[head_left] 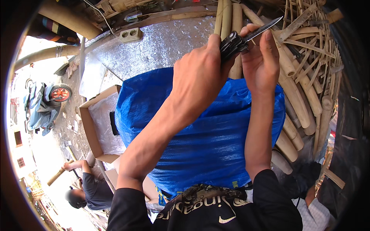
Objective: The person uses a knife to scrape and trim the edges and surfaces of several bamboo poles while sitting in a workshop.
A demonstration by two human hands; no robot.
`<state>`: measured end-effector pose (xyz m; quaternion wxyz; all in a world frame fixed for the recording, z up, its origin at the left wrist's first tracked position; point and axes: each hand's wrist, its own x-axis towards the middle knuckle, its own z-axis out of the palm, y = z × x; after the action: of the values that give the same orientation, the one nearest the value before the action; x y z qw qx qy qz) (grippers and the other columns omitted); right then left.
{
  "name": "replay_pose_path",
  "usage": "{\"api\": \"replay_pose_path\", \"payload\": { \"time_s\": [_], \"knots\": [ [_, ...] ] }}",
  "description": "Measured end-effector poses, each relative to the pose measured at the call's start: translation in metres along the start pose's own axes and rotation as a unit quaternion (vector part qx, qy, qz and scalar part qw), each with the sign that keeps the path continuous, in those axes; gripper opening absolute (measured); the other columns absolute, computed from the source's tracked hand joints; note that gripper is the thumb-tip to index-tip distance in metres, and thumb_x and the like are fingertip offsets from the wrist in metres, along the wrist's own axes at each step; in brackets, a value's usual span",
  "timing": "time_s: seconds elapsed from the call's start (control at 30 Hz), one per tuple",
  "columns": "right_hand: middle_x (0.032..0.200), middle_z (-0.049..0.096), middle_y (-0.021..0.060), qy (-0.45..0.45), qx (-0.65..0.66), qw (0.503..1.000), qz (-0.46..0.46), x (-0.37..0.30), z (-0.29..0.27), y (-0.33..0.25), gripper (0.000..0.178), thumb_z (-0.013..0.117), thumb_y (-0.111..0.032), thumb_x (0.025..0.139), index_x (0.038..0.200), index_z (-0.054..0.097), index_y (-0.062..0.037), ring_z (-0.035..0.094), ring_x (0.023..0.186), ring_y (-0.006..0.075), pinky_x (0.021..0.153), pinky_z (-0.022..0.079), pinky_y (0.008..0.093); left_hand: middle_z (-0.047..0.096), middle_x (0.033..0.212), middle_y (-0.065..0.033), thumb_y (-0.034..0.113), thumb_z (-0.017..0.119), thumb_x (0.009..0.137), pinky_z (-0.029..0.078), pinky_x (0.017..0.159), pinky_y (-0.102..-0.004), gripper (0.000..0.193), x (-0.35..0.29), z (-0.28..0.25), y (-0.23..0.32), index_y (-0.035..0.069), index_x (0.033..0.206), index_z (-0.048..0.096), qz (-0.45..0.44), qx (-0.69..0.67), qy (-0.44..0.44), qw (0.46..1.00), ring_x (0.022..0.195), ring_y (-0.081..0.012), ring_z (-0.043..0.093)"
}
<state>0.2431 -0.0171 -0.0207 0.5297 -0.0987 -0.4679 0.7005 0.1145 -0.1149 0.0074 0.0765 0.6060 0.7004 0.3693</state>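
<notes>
A black folding multi-tool (232, 47) is held up over the blue tarp (200, 142) at my chest. My left hand (198, 75) is closed round its handle, knuckles toward me. From the handle a dark pointed knife blade (268, 27) sticks out to the upper right. My right hand (261, 65) is raised beside it, palm turned inward. Its thumb is stretched up just under the blade, while its fingertips show behind the blade near the handle. Whether those fingertips touch the tool is hard to see.
Bamboo poles (295, 100) and thin split strips (314, 50) are piled at right. A silvery sheet (165, 42) with a socket block (130, 35) lies beyond the tarp. At left are an opened cardboard box (90, 131), a motorbike (42, 104) and a person (94, 188) holding bamboo.
</notes>
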Motion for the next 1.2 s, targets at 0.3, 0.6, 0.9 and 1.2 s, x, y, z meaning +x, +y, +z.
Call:
{"api": "replay_pose_path", "payload": {
  "time_s": [0.3,0.6,0.9,1.2],
  "knots": [
    [0.103,0.058,0.0054,-0.065,0.037,0.997,0.021,-0.001,-0.013,0.003,0.031,0.051,-0.035,0.108,0.108,0.06,-0.0063,0.055,0.102,0.0171,0.089,0.047,0.0316,0.064,0.068,-0.0221,0.029,0.071,0.095,0.049,0.055,-0.0478,0.031,-0.001,0.003,-0.003,0.001,0.096,0.058,0.016,-0.043,-0.055,0.997,0.066,-0.0438,0.066],
    [0.093,0.07,0.0052,-0.006,0.087,0.989,0.117,-0.002,-0.01,-0.015,0.022,0.066,-0.025,0.101,0.1,0.07,-0.0026,0.065,0.088,0.0145,0.083,0.05,0.0278,0.063,0.063,-0.0187,0.031,0.07,0.096,0.048,0.054,-0.0442,0.034,0.001,0.006,-0.004,-0.001,0.094,0.06,0.031,-0.098,-0.103,0.989,0.058,-0.0352,0.065],
    [0.098,0.071,0.0064,0.013,-0.126,0.983,0.13,-0.004,0.015,-0.004,0.032,0.078,-0.026,0.093,0.109,0.068,-0.0002,0.069,0.086,0.0138,0.081,0.056,0.0273,0.053,0.059,-0.0026,0.065,0.022,0.106,0.038,0.05,-0.03,0.078,0.008,-0.009,0.005,0.002,0.08,0.06,-0.209,-0.343,-0.011,0.916,0.052,-0.0122,0.05],
    [0.094,0.076,0.0121,-0.038,-0.345,0.928,0.134,-0.024,0.06,-0.008,0.037,0.084,-0.012,0.084,0.113,0.067,0.0045,0.074,0.089,0.0175,0.083,0.06,0.0301,0.057,0.081,0.0011,0.055,0.044,0.107,0.042,0.069,-0.0259,0.057,0.014,-0.027,-0.013,0.003,0.095,0.065,-0.217,-0.378,0.018,0.9,0.076,-0.008,0.049]
  ]
}}
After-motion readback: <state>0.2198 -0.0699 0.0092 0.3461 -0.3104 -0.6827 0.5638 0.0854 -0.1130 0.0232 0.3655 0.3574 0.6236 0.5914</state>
